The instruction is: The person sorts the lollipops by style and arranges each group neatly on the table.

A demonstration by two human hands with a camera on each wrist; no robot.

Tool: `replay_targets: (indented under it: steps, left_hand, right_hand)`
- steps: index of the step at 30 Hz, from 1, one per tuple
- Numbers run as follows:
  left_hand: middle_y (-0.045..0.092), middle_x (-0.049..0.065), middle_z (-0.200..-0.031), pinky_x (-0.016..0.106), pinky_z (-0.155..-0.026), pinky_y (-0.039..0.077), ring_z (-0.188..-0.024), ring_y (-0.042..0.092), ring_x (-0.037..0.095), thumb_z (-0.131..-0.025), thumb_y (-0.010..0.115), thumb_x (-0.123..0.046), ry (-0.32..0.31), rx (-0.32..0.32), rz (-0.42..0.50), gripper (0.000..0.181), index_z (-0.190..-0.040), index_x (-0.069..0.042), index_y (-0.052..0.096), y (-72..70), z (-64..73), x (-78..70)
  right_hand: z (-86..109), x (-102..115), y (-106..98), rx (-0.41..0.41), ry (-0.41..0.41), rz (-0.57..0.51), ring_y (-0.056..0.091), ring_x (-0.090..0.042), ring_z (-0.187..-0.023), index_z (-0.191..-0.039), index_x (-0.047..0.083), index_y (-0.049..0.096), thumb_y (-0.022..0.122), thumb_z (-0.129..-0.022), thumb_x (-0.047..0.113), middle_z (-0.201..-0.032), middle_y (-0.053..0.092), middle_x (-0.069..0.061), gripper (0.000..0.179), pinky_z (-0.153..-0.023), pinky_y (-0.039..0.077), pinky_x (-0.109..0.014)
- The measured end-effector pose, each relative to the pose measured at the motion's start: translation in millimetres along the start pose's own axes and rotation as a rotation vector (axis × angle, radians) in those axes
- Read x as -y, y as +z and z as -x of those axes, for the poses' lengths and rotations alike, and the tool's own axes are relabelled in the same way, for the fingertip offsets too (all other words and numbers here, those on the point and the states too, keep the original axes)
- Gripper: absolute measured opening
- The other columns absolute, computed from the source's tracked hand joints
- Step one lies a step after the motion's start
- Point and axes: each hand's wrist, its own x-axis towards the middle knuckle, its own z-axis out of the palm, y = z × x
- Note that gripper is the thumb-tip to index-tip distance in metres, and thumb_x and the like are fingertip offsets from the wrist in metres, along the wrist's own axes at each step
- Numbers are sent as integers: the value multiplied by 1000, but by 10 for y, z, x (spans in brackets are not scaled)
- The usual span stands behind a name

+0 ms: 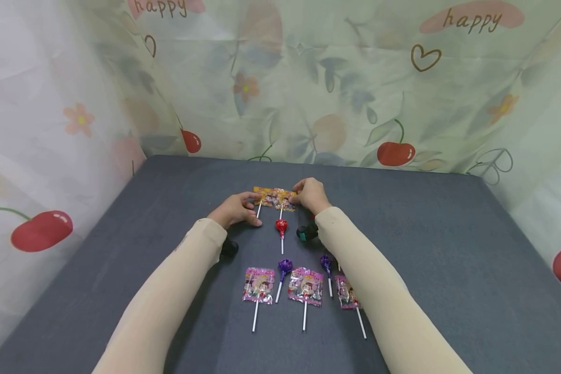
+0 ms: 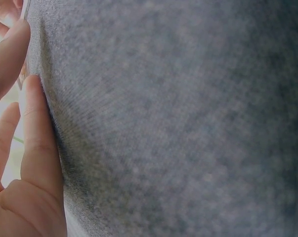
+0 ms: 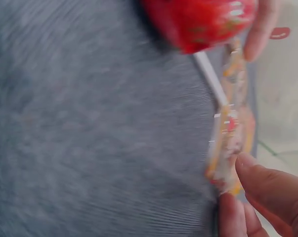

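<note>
Two lollipops in flat orange wrappers lie side by side near the table's far edge, a left one (image 1: 264, 197) and a right one (image 1: 286, 200), with white sticks towards me. My left hand (image 1: 236, 209) is at the left one, one finger touching its wrapper and the thumb low beside its stick. Fairly straight fingers (image 2: 37, 133) show in the left wrist view. With thumb and finger, my right hand (image 1: 311, 195) pinches the right wrapper's outer edge, seen in the right wrist view. A red round lollipop (image 1: 281, 225) lies just below the orange pair.
Nearer to me lie two purple round lollipops (image 1: 285, 266) and three pink-wrapped flat ones (image 1: 305, 284); my right sleeve (image 1: 355, 254) partly covers the rightmost. A bit of red shows by my right wrist. Patterned curtains (image 1: 327, 88) enclose the dark table (image 1: 449, 270).
</note>
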Motion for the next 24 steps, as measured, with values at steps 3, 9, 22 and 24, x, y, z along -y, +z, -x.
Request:
replay_targets:
  steps: [3, 9, 22, 24]
  left_hand:
    - [49, 14, -127, 26, -80, 45, -101, 56, 18, -75, 80, 2, -1, -4, -16, 78, -142, -22, 49, 8, -1, 3]
    - [50, 14, -128, 29, -82, 44, -103, 57, 20, -74, 81, 1, -1, -5, -23, 79, -142, -23, 49, 7, 18, -1]
    - [50, 15, -130, 31, -87, 44, -106, 58, 21, -75, 81, 0, 15, -6, -41, 77, -142, -23, 49, -1, 9, 16]
    - [50, 16, -130, 31, -87, 45, -107, 58, 21, -75, 81, 0, 22, -2, -36, 77, -142, -22, 49, 4, 13, 16]
  right_hand:
    - [22, 13, -83, 11, -28, -63, 62, -24, -96, -117, 3, 67, 75, -85, 14, -109, 64, -12, 35, -83, 51, -34]
    - [145, 143, -387, 47, -65, -261, 59, -28, -113, -129, 5, 60, 69, -90, 13, -125, 58, -15, 41, -94, 49, -38]
    - [572, -19, -1033, 102, -270, -430, 55, -25, -120, -136, 11, 54, 63, -95, 23, -133, 54, -13, 44, -104, 42, -41]
    - [641, -115, -1073, 102, -271, -406, 55, -24, -120, -136, 13, 54, 63, -94, 28, -132, 55, -10, 45, -104, 41, -43]
